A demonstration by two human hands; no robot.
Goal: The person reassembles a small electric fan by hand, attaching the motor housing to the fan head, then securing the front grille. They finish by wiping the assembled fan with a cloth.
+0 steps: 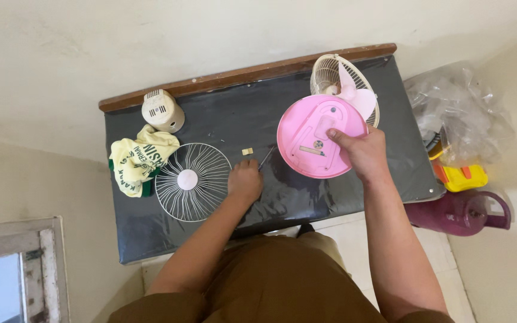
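Fan part-dismantled. Front grille [192,181] off, flat near table [330,197] left edge; motor cover [162,110] at back-left corner. Right hand [363,152] fingers curled, gripping pink base [321,136] near back-right corner; blades uncovered. Left hand [245,181] closed around screwdriver [265,158] mid-table. Base screws apparently remaining.

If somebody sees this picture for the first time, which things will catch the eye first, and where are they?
First the round pink fan base, tipped up at the right of the dark table and held by the right hand, with the fan's cream cage behind it. Next the round wire grille lying flat at the left, beside a yellow cloth. The left hand rests between them, on a thin tool.
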